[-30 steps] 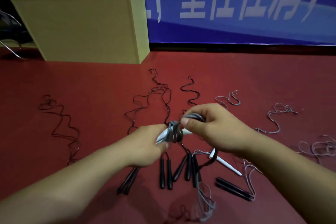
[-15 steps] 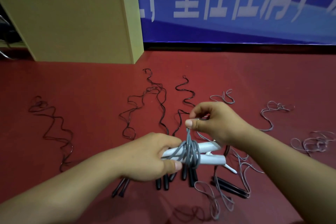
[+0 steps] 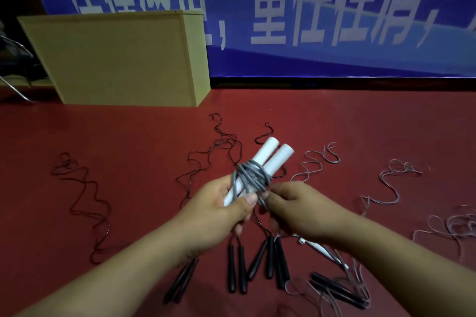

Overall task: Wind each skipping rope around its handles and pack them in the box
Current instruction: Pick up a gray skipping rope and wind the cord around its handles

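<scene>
while the blue banner (image 3: 334,20) closes off the far edge, the red floor (image 3: 360,136) runs open beyond the fingers up to the tan box (image 3: 116,59) at far left. loose black ropes (image 3: 85,198) and grey ropes (image 3: 386,188) sprawl to either side. black handles (image 3: 237,269) lie below the wrists. left hand (image 3: 221,213) grips two white handles (image 3: 270,159), grey cord (image 3: 251,175) wound round them just above its thumb. right hand (image 3: 296,208) pinches the cord's tail beside it.
</scene>
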`<state>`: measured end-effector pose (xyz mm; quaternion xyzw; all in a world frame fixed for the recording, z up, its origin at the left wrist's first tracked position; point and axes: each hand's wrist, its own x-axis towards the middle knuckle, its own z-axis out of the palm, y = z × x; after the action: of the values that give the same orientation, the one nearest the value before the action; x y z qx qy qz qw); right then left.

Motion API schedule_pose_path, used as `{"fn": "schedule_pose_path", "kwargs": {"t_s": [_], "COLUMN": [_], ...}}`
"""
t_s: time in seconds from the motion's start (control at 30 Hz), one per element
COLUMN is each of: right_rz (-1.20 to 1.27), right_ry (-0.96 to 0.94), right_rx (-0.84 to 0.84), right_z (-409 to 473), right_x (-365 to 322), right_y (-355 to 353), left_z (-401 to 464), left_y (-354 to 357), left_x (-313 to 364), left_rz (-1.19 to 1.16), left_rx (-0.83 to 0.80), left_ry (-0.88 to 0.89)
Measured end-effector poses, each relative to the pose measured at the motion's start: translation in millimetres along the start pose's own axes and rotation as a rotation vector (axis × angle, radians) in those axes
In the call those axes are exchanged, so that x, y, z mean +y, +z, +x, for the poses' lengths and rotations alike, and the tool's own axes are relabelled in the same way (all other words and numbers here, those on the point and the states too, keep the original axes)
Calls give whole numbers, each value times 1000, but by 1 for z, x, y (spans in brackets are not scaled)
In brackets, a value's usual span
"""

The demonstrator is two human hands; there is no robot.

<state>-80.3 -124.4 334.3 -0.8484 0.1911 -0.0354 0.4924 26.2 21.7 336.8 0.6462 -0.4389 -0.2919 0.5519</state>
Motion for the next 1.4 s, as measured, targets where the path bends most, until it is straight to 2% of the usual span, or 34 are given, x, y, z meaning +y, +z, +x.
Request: {"fn": "schedule_pose_path", "kwargs": {"t_s": [0.13, 0.3, 0.6, 0.87, 1.13, 1.27, 1.4], "right_rz": [157, 183, 135, 98, 51, 108, 38], "right_ry": [57, 103, 172, 270, 134, 66, -22], "right_rx": [-1, -39, 10, -33, -53, -14, 126], "right_z": [-4, -5, -8, -12, -17, -17, -11], "right_x": [-9, -7, -10, -13, -19, -20, -13], "right_y": [13, 15, 4, 3, 1, 1, -1], "left_z": [7, 7, 14, 15, 11, 9, 4], "left_y": [-8, -11, -20, -21, -27, -28, -26], "left_x": [-14, -18, -24, -26, -26, -27, -22], "left_rz": [143, 355, 390, 365, 437, 542, 814], "left_rx": [175, 234, 415, 423, 394, 319, 119], "left_ry": [-44, -81, -175, -228, -279, -350, -383]}}
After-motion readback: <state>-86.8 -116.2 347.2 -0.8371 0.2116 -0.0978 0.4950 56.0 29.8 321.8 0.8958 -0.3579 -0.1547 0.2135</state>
